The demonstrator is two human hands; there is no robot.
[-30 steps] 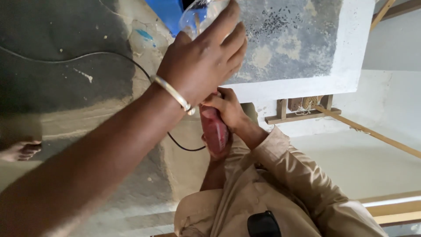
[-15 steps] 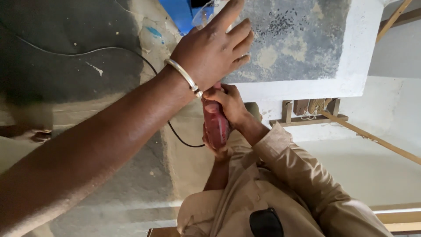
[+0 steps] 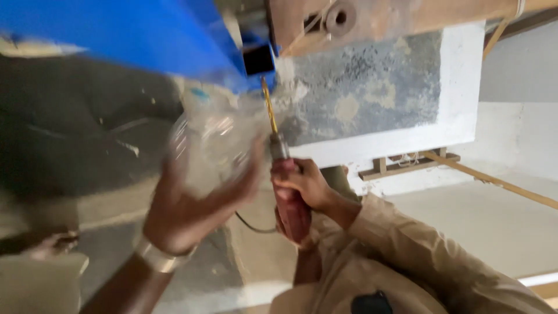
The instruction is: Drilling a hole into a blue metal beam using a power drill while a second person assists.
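Since half a second ago my left hand (image 3: pixel 192 203) has dropped lower, fingers wrapped around a blurred clear bottle (image 3: pixel 212 145) left of the drill (image 3: pixel 289 197). Another person's hand (image 3: pixel 305 185) grips that drill, bit under the blue frame (image 3: pixel 174 35).

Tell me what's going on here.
The person wearing the camera holds a clear plastic bottle up in their left hand, with a metal bangle on that wrist. Right beside it, a co-worker in a tan shirt grips a red power drill with one hand. Its drill bit points at the open end of a blue square tube on a blue metal frame. The picture is too blurred to show whether the bit touches the tube.
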